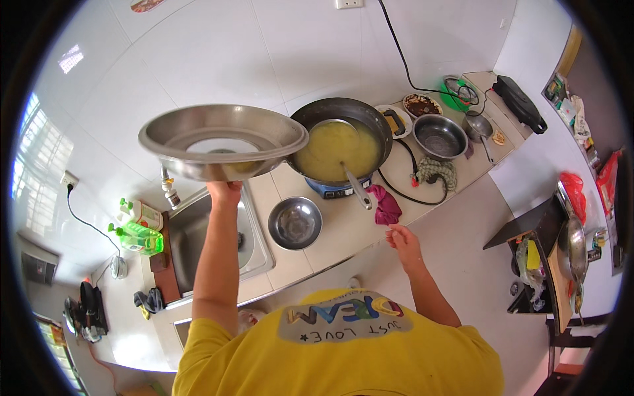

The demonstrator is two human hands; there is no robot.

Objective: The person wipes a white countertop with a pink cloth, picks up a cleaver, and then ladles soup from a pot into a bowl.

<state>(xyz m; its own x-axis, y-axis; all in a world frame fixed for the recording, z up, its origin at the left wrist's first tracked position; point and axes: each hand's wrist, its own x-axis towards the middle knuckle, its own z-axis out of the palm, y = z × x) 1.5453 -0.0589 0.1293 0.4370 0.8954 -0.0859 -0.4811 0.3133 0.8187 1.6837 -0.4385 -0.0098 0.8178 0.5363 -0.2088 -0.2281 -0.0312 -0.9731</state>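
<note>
My left hand [224,190] is raised over the sink, shut on the underside of a large stainless-steel lid [223,171] with a see-through centre. The lid is held hollow side up, and what my fingers grip is hidden. Its edge overlaps the dark wok [342,106] in view. Inside the wok is a cloudy yellow liquid [322,153], with a metal ladle [357,188] leaning out over the near rim. Close to the lower end of a purple cloth [387,205], my right hand [405,247] has loosely bent fingers; nothing shows in them. Contact with the cloth is unclear.
Under the wok is a blue-sided cooker [329,192]. A metal bowl [295,223] stands between it and the sink [260,247]. To the right are a dark pan [440,137], a saucepan [478,126] and a loose black cable [411,199]. Green-capped bottles [141,237] stand left.
</note>
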